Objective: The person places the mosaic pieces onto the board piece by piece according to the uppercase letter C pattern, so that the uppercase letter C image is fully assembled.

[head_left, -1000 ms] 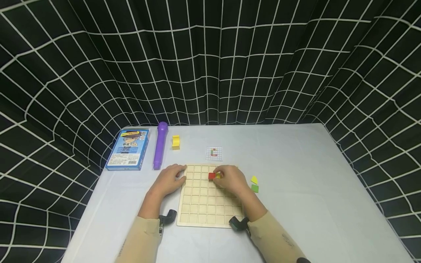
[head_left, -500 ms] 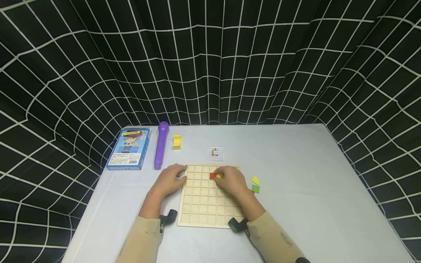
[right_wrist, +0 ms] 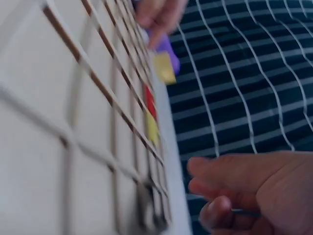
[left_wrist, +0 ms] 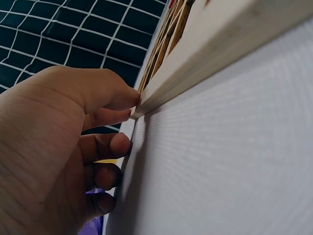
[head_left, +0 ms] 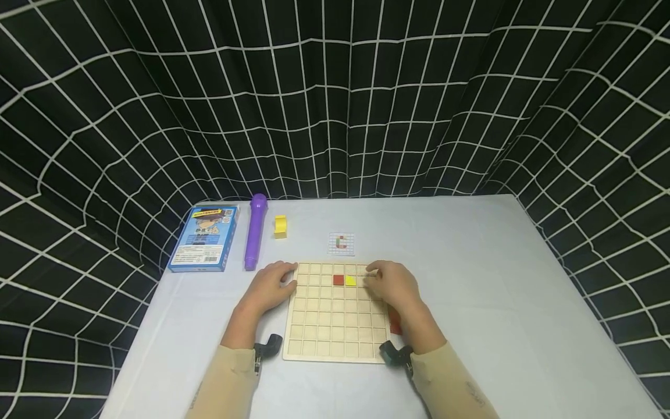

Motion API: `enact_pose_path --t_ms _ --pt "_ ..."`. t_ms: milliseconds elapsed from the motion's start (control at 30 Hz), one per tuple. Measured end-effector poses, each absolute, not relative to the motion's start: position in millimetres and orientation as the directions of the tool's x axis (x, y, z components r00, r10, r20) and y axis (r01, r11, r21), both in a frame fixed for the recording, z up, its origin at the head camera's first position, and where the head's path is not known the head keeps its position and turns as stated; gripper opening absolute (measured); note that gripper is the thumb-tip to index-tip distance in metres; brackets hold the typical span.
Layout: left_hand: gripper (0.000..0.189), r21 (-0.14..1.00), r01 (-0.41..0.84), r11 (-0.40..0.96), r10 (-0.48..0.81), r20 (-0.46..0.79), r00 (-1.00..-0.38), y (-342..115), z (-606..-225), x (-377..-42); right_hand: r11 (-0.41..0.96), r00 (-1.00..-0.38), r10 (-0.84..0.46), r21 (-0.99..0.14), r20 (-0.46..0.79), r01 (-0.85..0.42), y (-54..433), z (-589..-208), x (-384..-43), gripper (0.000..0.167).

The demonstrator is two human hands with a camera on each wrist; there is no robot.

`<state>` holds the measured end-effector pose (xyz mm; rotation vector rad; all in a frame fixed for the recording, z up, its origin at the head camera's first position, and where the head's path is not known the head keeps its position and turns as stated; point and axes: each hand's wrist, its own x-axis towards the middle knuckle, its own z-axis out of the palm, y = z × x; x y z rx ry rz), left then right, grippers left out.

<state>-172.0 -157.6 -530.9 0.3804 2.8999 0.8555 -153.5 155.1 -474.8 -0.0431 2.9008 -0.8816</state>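
Observation:
My left hand point(head_left: 268, 286) holds the far left corner of a pale wooden grid board point(head_left: 317, 332), thumb and index finger at its edge; in the left wrist view its other fingers curl loosely beside the board edge point(left_wrist: 190, 66). A red square tile point(head_left: 338, 280) and a yellow tile point(head_left: 350, 281) sit side by side in cells of the second row from the far side. To their right, my right hand point(head_left: 394, 285) hovers over the board's right edge, with nothing between thumb and fingers. Red pieces point(head_left: 395, 327) show partly from under the right forearm.
Beyond the board lies a small printed pattern card point(head_left: 341, 244). At the back left are a blue box point(head_left: 204, 238), a purple microphone-shaped stick point(head_left: 255, 233) and a yellow block point(head_left: 280, 227). A black curtain with white grid lines point(head_left: 335, 116) stands behind the white table.
My right hand has let go of the yellow tile and moved right, leaving it beside the red one. It now covers the yellow and green pieces right of the board. The left hand stays put.

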Motion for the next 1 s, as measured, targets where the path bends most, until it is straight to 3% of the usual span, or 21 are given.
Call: enact_pose_path --t_ms 167,400,600,867,1000 --pt "0.05 0.544 0.212 0.812 0.263 -0.018 -0.965 -158.3 -531.8 -172.1 0.891 -0.984 0.05 -0.437 -0.174 0.122 188.1 -467.5 -157.4 0.036" --pt "0.05 0.556 0.205 0.806 0.257 -0.017 -0.966 -158.2 -531.3 -170.4 0.916 -0.96 0.087 -0.357 -0.268 0.182 213.6 -475.1 -160.2 0.02" --pt "0.05 0.557 0.206 0.804 0.259 -0.017 -0.966 -158.2 -531.0 -170.1 0.89 -0.964 0.078 -0.417 -0.255 0.183 215.0 -476.2 -162.3 0.015" --pt "0.05 0.557 0.195 0.807 0.249 -0.021 -0.968 -158.2 -530.8 -171.3 0.725 -0.979 -0.009 -0.676 -0.203 0.134 214.5 -486.3 -174.2 0.031" --pt "0.05 0.556 0.198 0.807 0.253 -0.023 -0.967 -158.4 -531.1 -172.0 0.744 -0.976 -0.019 -0.655 -0.219 0.132 220.4 -488.8 -176.0 0.036"
